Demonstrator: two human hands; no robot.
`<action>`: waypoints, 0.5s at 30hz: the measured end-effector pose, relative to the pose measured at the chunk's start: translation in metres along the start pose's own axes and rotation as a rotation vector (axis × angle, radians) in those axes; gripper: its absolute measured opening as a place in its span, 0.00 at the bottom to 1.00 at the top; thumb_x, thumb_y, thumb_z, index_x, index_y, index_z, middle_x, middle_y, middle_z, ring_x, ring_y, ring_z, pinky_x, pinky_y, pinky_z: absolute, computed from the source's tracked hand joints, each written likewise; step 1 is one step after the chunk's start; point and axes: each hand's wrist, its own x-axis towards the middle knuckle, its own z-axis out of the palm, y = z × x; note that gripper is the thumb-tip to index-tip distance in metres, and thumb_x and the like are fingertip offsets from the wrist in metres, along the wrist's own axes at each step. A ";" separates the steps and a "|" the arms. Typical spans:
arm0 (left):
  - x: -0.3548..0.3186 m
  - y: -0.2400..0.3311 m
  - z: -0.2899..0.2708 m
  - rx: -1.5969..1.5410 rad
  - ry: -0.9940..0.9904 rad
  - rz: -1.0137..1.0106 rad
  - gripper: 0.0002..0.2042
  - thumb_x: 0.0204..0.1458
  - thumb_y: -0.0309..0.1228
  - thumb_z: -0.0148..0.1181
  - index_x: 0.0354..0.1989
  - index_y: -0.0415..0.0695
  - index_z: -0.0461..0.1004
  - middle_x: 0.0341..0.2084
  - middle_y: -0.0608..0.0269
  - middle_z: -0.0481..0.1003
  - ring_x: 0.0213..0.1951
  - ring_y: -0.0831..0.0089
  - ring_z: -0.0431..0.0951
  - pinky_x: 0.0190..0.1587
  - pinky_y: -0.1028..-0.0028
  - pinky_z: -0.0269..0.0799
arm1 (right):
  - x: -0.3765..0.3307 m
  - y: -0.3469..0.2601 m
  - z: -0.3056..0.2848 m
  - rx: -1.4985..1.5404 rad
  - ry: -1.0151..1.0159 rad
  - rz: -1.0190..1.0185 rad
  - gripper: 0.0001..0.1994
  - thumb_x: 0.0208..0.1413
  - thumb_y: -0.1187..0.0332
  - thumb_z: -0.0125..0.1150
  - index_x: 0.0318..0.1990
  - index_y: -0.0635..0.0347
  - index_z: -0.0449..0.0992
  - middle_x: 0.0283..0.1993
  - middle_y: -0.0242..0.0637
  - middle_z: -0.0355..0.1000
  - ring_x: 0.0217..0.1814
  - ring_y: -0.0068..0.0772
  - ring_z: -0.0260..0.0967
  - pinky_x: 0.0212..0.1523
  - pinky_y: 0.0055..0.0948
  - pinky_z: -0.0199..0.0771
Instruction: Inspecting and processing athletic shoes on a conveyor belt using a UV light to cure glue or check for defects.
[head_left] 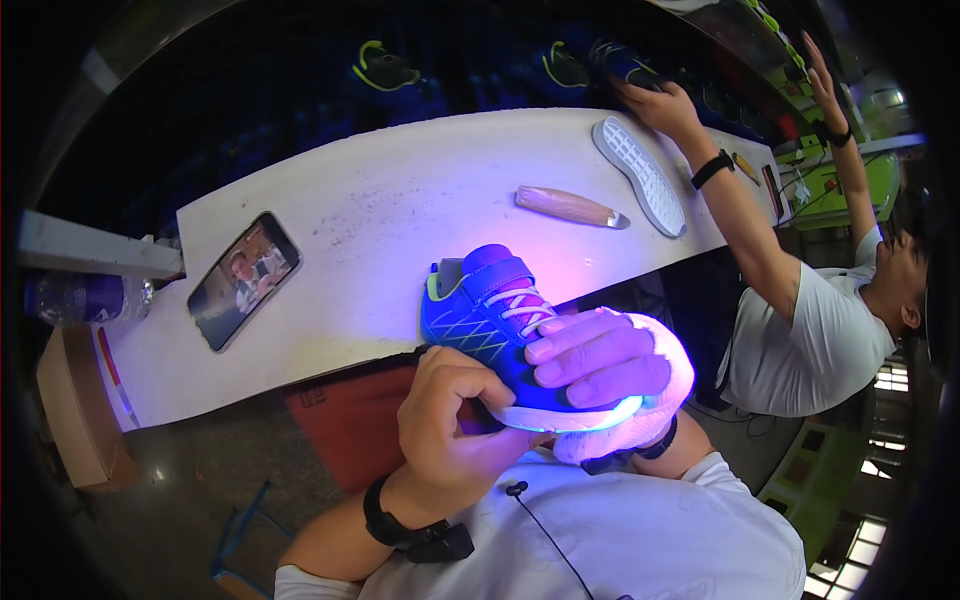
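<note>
A blue sneaker with pale laces and a white sole is held in front of my chest, its heel toward the table and its toe toward me. My left hand is closed on the sole edge along the near left side, thumb below and fingers bent above. My right hand, in a white glove that leaves the fingertips bare, wraps over the toe from the right. Bright violet-blue light falls on the toe, the glove and the sole edge. The right thumb is hidden.
On the white table lie a phone showing a person, a knife with a wrapped handle, and a loose white sole. A co-worker at the right reaches to a dark shoe. A plastic bottle is at left.
</note>
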 end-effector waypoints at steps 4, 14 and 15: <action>0.011 -0.007 0.011 0.201 -0.065 0.088 0.21 0.37 0.28 0.82 0.38 0.45 0.75 0.33 0.61 0.73 0.34 0.61 0.72 0.42 0.61 0.69 | -0.020 0.020 -0.011 0.127 0.128 -0.006 0.21 0.45 0.63 0.87 0.43 0.54 0.80 0.48 0.42 0.84 0.55 0.50 0.84 0.56 0.51 0.84; 0.074 -0.014 0.038 0.908 -0.577 0.295 0.21 0.38 0.21 0.78 0.40 0.39 0.72 0.44 0.52 0.73 0.49 0.49 0.75 0.46 0.56 0.77 | -0.066 0.051 -0.078 -0.285 0.028 0.364 0.24 0.57 0.58 0.75 0.57 0.63 0.83 0.63 0.51 0.79 0.65 0.51 0.77 0.67 0.45 0.74; 0.077 -0.013 0.039 0.924 -0.586 0.326 0.21 0.38 0.21 0.78 0.40 0.39 0.72 0.44 0.52 0.73 0.49 0.49 0.75 0.46 0.56 0.77 | -0.067 0.049 -0.078 -0.447 -0.043 0.381 0.27 0.53 0.58 0.79 0.57 0.63 0.84 0.61 0.50 0.81 0.64 0.52 0.78 0.65 0.43 0.76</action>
